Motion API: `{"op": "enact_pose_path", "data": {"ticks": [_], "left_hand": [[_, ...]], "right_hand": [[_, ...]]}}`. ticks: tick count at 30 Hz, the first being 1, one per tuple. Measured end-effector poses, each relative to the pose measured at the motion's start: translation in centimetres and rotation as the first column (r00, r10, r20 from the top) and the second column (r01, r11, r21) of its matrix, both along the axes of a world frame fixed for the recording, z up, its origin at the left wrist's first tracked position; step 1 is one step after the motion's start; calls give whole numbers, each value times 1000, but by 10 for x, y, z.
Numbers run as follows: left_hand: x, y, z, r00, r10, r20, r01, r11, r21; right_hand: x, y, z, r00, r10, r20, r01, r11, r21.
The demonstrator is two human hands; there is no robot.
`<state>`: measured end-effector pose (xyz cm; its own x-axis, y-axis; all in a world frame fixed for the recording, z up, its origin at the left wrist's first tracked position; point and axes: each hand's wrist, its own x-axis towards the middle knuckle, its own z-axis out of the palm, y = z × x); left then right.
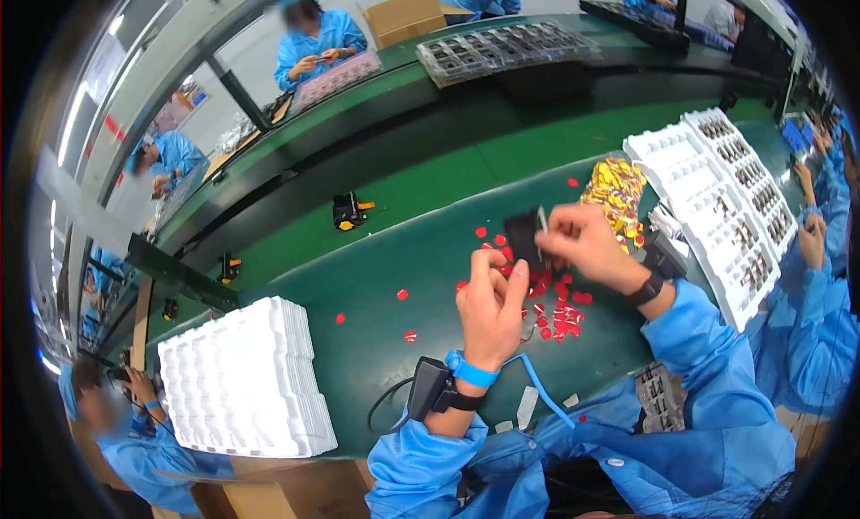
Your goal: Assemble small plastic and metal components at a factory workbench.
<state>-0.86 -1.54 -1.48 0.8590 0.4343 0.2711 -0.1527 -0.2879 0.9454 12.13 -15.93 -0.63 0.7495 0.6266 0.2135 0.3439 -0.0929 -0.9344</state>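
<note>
Over the green bench, a flat black rectangular part [522, 235] is raised between my two hands, somewhat blurred. My left hand [491, 317] closes on its lower edge with thumb and forefinger. On its right side my right hand [587, 246] pinches a thin pale strip [541, 225]; whether the strip belongs to the part cannot be made out. Many round red stickers [564, 320] lie scattered beneath and around my hands, some with a white stripe. Beyond my right hand lies a clear bag of yellow round pieces [614, 192].
White moulded trays [242, 380] are stacked at the left. Other white trays [708, 197] at the right carry small dark parts. A black box [665, 255] sits near my right wrist. Black-and-yellow devices [349, 212] rest on the green conveyor [430, 174]. Co-workers in blue sit around.
</note>
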Motion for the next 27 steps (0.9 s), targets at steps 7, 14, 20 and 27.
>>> {"op": "enact_pose_path", "data": {"ticks": [7,14,20,27], "left_hand": [[7,1,-7,984,112,140,-124,989,84],[9,13,-15,958,174,228,-205,971,119],[11,30,-6,961,166,221,-130,977,-167],[4,35,9,934,244,261,-165,942,-292]], "right_hand": [[166,57,4,825,-182,535,437,806,-400],[162,73,4,644,-230,730,557,794,-242],[12,39,20,747,388,540,-181,900,-396],[-71,25,-12,719,576,389,-232,726,-648]]}}
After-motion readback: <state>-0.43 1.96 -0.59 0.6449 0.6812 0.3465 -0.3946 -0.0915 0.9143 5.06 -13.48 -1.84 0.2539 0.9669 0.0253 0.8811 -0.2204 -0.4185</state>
